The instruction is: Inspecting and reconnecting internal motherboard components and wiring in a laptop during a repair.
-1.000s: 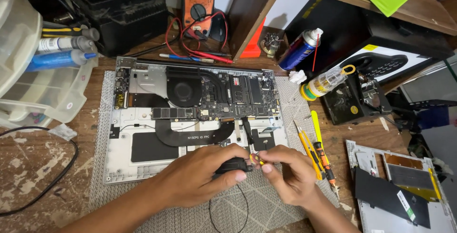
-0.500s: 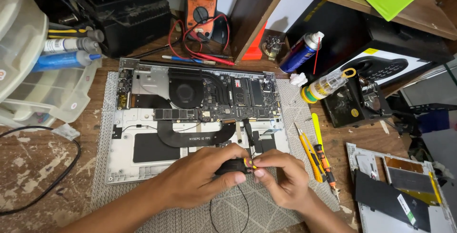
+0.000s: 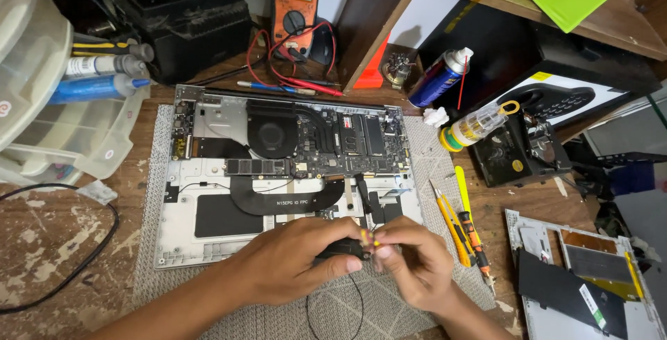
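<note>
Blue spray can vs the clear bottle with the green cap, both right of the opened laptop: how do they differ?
The blue spray can is opaque, while the clear bottle shows yellowish contents. The can has a white nozzle with a thin red straw; the bottle has a green cap and a yellow ring at the far end. The can lies farther back. Both lean at a similar slant on the wooden bench.

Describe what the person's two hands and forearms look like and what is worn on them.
Both hands are bare: no gloves, rings, watch or wristband show on the left hand or right hand. The forearms are uncovered as far as the picture's lower edge, with no sleeve in view. Fingernails are short.
</note>
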